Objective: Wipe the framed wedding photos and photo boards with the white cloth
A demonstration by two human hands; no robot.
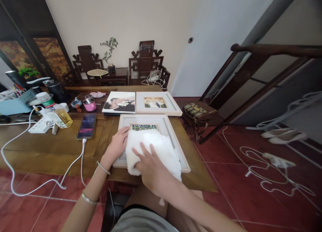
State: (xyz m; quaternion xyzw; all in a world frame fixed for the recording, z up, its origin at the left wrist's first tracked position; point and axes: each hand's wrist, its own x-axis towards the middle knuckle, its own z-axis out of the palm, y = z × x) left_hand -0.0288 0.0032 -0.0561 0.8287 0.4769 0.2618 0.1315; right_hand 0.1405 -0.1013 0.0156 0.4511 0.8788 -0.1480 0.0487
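A light wooden picture frame lies flat at the table's near edge, with a wide pale mat around a small photo. A fluffy white cloth is spread over its lower middle and hides most of the photo. My right hand presses on the cloth with fingers apart, the thumb at a fold on its left side. Along the frame's left side, my left hand grips the edge, its fingertips near the cloth's upper corner.
Behind lie a second framed photo and a photo panel. To the left are a phone on a white cable, a pink cup, a bottle and a power strip. A wooden chair stands right.
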